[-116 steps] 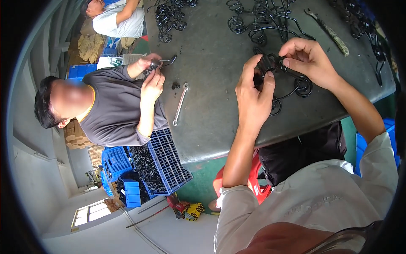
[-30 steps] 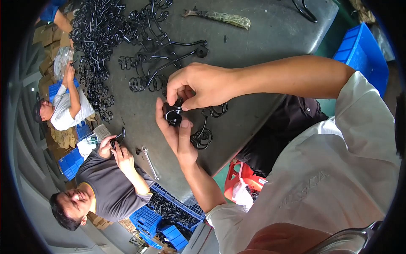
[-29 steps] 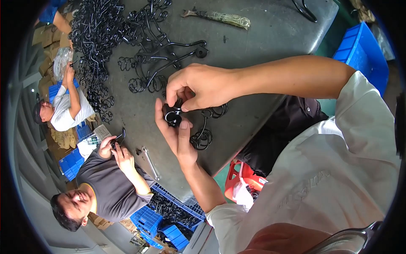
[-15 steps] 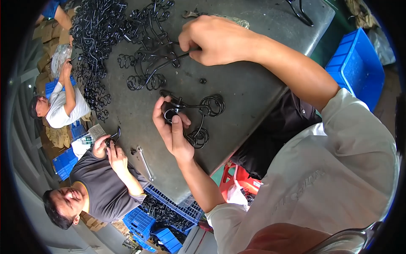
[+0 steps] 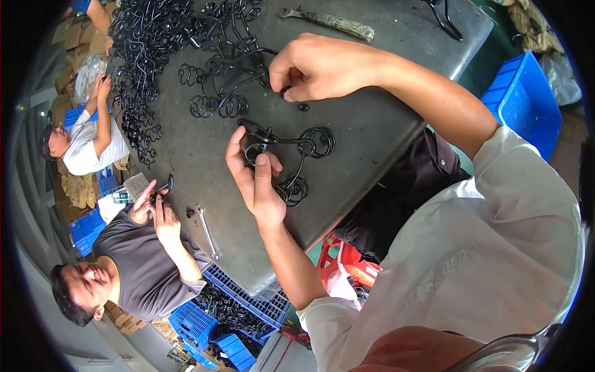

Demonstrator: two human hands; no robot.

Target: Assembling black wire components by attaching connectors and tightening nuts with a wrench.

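My left hand (image 5: 255, 180) is closed round a black coiled wire spring (image 5: 317, 142), its thumb pressed on a dark cylindrical fitting with a ring-like end. Two coils of this spring reach out to the right of my fingers, above the metal table (image 5: 347, 167). Farther off, my right hand (image 5: 325, 67) has its thumb and curled fingers pinched at a small dark piece, mostly hidden by the fingertips. Just below that hand lies a small black nut-like part (image 5: 303, 107). Loose black coiled springs (image 5: 220, 105) lie to the left of my right hand.
A big heap of black springs (image 5: 142, 68) covers the far left of the table. A wrench with a wrapped handle (image 5: 334, 25) lies beyond my right hand; another wrench (image 5: 207, 232) lies near a co-worker (image 5: 149, 260). A blue bin (image 5: 527, 102) stands at right, a red stool (image 5: 350, 263) below.
My right hand has shifted slightly right and down, away from the loose springs, uncovering the wrapped wrench. My left hand still holds the spring in nearly the same place.
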